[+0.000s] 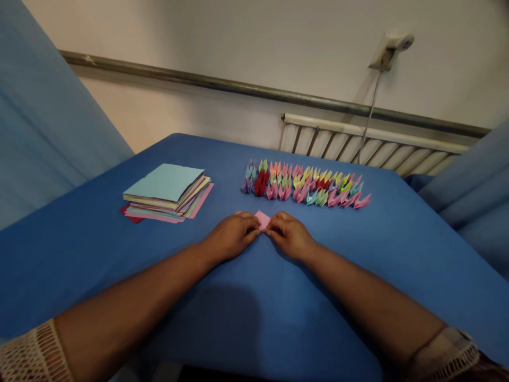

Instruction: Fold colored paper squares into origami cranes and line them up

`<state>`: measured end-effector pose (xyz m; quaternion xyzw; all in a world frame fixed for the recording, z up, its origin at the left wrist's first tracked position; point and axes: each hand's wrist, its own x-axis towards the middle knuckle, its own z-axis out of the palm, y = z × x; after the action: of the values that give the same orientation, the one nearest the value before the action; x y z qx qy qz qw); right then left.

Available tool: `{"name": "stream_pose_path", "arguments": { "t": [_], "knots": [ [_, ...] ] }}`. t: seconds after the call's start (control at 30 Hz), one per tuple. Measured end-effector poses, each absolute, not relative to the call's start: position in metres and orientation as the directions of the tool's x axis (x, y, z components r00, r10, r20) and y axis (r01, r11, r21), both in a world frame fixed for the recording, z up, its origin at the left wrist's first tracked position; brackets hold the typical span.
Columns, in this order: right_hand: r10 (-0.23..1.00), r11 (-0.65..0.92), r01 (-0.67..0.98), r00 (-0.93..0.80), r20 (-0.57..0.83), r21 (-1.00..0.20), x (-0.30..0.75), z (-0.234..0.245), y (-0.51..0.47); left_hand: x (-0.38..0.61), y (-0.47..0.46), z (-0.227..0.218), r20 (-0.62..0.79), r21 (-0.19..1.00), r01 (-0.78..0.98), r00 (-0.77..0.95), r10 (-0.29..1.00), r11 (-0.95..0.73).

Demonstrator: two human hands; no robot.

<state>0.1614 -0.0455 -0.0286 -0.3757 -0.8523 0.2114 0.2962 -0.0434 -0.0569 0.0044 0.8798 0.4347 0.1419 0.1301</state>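
Observation:
A small folded piece of pink origami paper (pixel 262 219) lies between my two hands near the middle of the blue-covered table (pixel 234 297). My left hand (pixel 234 233) pinches its left side, thumb and fingers pressed together. On the opposite side, my right hand (pixel 291 234) is closed on the right edge in the same manner. The fingers hide the paper's lower corners. Just beyond my right hand stand rows of folded paper cranes (pixel 306 183) in many colours. Left of my left hand is a stack of square coloured paper (pixel 165 183), light blue on top.
A metal rail (pixel 214 83) runs along the wall behind the table, with a white radiator (pixel 374 140) below it. From a wall socket (pixel 385 53) a cable hangs down behind the table. Blue curtains (pixel 43 101) hang at both sides.

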Motion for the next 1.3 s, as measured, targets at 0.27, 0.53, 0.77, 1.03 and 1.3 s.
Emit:
{"name": "stream_pose_path", "arguments": {
  "t": [0.27,0.53,0.77,1.03,1.3],
  "knots": [
    [0.868,0.495,0.685,-0.425,0.258,-0.534,0.156,-0.031,-0.041,-0.042,-0.053,0.0,0.167,0.35,0.794,0.468,0.868,-0.496],
    [0.836,0.549,0.72,-0.471,0.283,-0.424,0.156,-0.025,-0.047,-0.043,-0.054,-0.002,0.191,0.288,0.837,0.426,0.884,-0.465],
    [0.738,0.672,0.732,-0.649,0.184,-0.115,0.158,-0.013,-0.065,-0.044,-0.06,0.005,0.151,0.219,0.704,0.659,0.736,-0.675],
    [0.752,0.659,0.745,-0.648,0.124,-0.106,0.155,-0.007,-0.073,-0.054,-0.069,0.013,0.078,0.145,0.724,0.671,0.737,-0.674],
    [0.771,0.636,0.766,-0.625,0.12,-0.095,0.154,-0.003,-0.072,-0.048,-0.068,0.013,0.077,0.201,0.733,0.649,0.756,-0.65]
  ]
}}
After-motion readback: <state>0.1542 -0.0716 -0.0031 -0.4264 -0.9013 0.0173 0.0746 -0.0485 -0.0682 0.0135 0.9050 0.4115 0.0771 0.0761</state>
